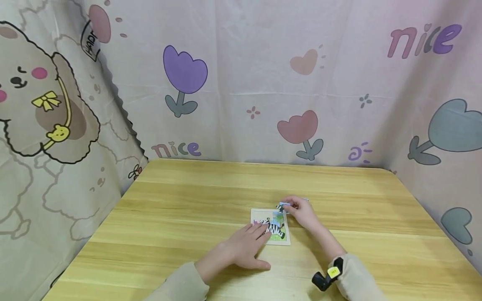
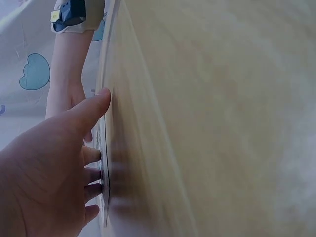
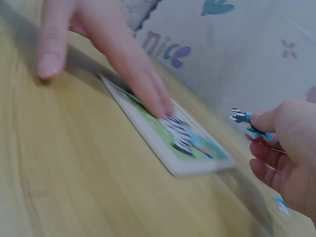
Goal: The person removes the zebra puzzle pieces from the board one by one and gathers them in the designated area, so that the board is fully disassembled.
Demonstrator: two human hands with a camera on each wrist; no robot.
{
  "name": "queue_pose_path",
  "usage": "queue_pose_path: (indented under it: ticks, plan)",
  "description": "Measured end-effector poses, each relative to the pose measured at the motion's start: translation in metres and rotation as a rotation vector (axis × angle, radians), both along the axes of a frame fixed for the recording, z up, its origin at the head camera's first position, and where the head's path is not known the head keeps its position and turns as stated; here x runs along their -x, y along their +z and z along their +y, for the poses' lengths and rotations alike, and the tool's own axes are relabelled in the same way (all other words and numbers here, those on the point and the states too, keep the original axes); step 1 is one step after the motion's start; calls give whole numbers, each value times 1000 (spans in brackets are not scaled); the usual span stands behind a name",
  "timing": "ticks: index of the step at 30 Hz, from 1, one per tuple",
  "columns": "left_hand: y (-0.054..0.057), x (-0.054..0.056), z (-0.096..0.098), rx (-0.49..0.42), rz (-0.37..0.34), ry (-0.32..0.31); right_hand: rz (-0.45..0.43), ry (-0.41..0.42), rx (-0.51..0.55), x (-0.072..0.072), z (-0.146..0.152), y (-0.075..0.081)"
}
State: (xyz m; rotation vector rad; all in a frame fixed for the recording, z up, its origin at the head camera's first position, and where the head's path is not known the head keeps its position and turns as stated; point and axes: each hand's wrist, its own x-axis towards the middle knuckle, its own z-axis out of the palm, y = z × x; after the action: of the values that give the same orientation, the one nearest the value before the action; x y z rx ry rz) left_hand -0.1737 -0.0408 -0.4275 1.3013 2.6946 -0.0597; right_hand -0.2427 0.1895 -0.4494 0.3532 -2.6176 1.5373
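Note:
A small zebra jigsaw puzzle in a pale tray (image 1: pixel 287 242) lies on the table. My left hand (image 1: pixel 242 247) rests on it with straight fingers over the left part of the picture, thumb spread out on the wood. The zebra's striped body (image 1: pixel 276 230) shows beside those fingertips, and part of the tray is hidden under the hand. Above the tray's far right corner, my right hand (image 1: pixel 302 212) pinches a puzzle piece (image 3: pixel 242 116) between thumb and fingers. This piece carries black-and-white stripes and some blue, and in the right wrist view it is held apart from the tray.
Another puzzle piece (image 3: pixel 282 205), partly blue, lies on the table near the right hand. The wooden table (image 1: pixel 188 188) ends at printed curtains (image 1: pixel 241 83) at the back and sides. A black wrist camera (image 1: pixel 323 281) is strapped at the right sleeve.

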Motion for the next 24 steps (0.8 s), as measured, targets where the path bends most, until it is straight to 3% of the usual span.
queue_pose_path:
  ticks: [8,15,24]
  plan:
    - [-2,-3,-4,-26,-2,-16,-30,-118,-16,-4,49,4]
    - [-2,-6,-9,-48,-8,-10,-92,-258,-94,-5,86,4]
    - [-3,-7,-11,-49,5,-11,-71,-315,-247,0,109,3]
